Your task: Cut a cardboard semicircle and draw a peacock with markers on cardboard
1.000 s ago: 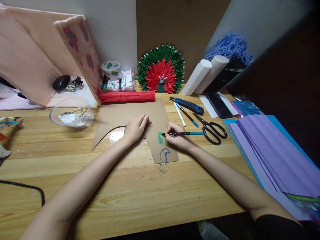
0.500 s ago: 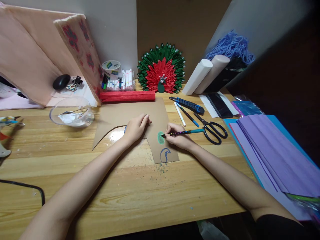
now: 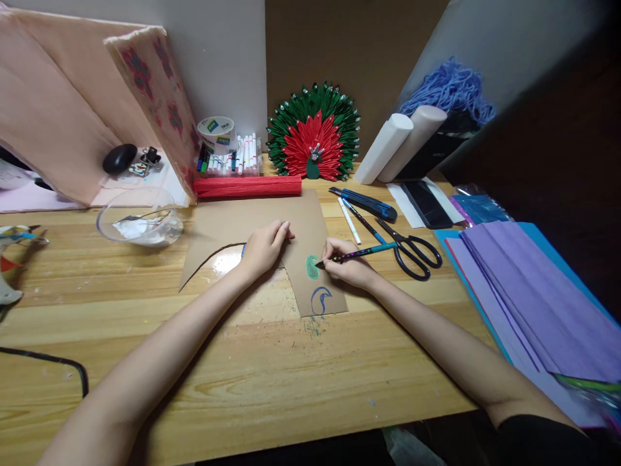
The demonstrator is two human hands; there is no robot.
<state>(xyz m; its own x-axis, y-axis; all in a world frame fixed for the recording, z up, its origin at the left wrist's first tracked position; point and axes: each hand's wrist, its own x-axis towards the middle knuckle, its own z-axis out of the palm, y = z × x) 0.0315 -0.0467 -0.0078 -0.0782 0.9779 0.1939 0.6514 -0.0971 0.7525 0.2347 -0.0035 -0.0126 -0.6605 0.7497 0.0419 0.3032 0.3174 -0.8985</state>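
Observation:
A brown cardboard sheet (image 3: 252,223) with a curved cut-out lies on the wooden table (image 3: 272,369). My left hand (image 3: 262,247) rests on it with curled fingers, pressing it down. My right hand (image 3: 345,264) pinches a teal-and-black pen (image 3: 361,254), whose tip touches a green filled teardrop shape (image 3: 311,267) on the cardboard. Below that sits a blue outlined teardrop (image 3: 320,300).
Black scissors (image 3: 412,249), a blue utility knife (image 3: 363,202) and two pens lie right of the cardboard. Purple and blue paper sheets (image 3: 533,298) fill the right. A glass bowl (image 3: 140,217), red roll (image 3: 247,187), marker box, tape and a green-red peacock fan (image 3: 313,133) stand behind.
The pen's back end has swung upward and its tip shifted slightly lower on the green shape. My left hand has stayed still.

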